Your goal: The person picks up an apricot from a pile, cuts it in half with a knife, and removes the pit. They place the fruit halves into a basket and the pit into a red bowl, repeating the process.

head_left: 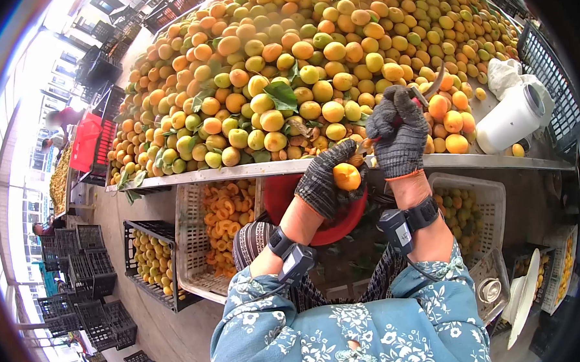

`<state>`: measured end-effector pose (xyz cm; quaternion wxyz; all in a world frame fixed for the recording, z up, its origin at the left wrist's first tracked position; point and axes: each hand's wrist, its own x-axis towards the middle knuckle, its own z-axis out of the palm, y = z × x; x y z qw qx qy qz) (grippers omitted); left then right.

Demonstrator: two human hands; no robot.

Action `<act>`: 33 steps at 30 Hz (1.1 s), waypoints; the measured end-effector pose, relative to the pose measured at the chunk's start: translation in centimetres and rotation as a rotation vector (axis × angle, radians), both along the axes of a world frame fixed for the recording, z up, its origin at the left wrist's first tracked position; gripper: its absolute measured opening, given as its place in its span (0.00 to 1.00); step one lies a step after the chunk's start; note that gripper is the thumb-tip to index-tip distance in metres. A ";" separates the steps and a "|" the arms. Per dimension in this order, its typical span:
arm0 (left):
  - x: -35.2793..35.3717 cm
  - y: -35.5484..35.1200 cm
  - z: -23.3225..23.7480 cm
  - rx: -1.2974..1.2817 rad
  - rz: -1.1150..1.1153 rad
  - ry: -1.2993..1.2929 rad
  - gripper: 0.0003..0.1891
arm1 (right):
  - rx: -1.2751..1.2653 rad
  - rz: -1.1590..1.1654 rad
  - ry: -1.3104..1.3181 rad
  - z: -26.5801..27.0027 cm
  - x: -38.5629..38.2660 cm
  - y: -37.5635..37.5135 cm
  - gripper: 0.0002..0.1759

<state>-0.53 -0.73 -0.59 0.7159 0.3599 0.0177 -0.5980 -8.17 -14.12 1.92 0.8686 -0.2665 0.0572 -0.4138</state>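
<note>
Both hands wear dark grey knit gloves. My left hand [325, 179] is closed around an orange apricot [347, 176], held over a red basin [284, 194]. Just to its right, my right hand [399, 128] is closed on a tool with a curved metal blade [436, 83] that sticks out above the fist toward the upper right. A small metal part of it seems to show between the hands, near the apricot. Behind both hands a big heap of yellow, orange and green apricots [266, 85] covers a table with a metal edge [225, 174].
Below the table edge stand a pale crate of halved apricots [191, 250], a black crate of whole ones [152, 259] and another pale crate [492, 204] at right. A white plastic jug [510, 119] lies on the table. People and stacked black crates [90, 270] are at far left.
</note>
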 end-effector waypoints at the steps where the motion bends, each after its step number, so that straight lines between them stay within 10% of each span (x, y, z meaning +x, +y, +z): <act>1: 0.3 0.0 -0.9 -0.010 0.027 -0.139 0.11 | -0.003 -0.030 0.011 0.2 -0.1 -0.1 0.13; 4: 1.7 1.3 1.3 -0.100 -0.074 -0.197 0.10 | -0.013 -0.053 0.036 -0.6 -0.4 -0.6 0.13; 6: 3.1 2.2 2.1 -0.181 -0.158 -1.115 0.11 | -0.054 0.032 0.067 -0.8 -0.3 -0.3 0.12; 9: 4.2 2.8 3.0 0.153 -0.217 -1.317 0.13 | -0.053 0.030 0.112 -0.3 0.0 0.3 0.11; 13: 5.0 3.7 4.5 0.221 -0.231 -0.857 0.13 | -0.049 0.045 0.146 -0.4 0.1 0.3 0.10; 18: 6.7 4.5 3.7 0.207 -0.190 -1.114 0.13 | -0.100 0.041 0.237 -0.4 0.1 0.8 0.10; 26: 10.6 10.5 5.1 0.055 0.137 -0.793 0.13 | -0.038 0.067 0.206 -0.4 0.3 0.5 0.11; 33: 15.3 21.5 3.7 0.708 0.125 -1.216 0.15 | -0.054 0.045 0.239 -0.3 0.3 0.9 0.10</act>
